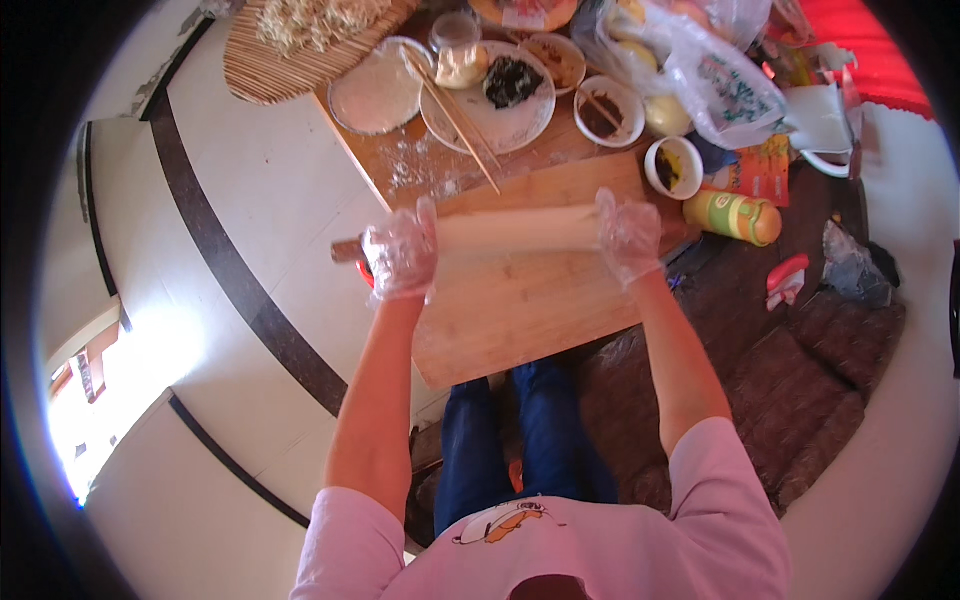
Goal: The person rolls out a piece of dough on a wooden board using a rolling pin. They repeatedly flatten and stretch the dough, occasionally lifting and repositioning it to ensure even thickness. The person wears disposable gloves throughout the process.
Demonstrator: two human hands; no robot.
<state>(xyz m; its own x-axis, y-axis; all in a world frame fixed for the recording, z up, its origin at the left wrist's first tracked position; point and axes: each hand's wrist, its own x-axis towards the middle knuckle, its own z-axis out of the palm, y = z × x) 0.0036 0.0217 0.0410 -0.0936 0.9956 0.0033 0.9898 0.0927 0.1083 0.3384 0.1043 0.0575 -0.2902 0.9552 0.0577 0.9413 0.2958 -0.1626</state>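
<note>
A rolling pin (346, 251) lies crosswise over a wooden board (517, 315), its brown left end sticking out. Pale, smooth material, apparently dough (517, 229), is wrapped around its middle and looks blurred. My left hand (401, 251), in a clear plastic glove, is closed around the pin near the left end. Also gloved, my right hand (630, 236) grips the roll near the board's right side. Both thumbs point inward and up. The palms hide parts of the pin.
Beyond the board are chopsticks (457, 116), a plate with dark food (442, 135), a bowl of brown paste (609, 140), a small bowl of yellow liquid (673, 169) and plastic bags (727, 90). A yellow-green bottle (731, 216) lies right; a woven tray (255, 67) stands far left.
</note>
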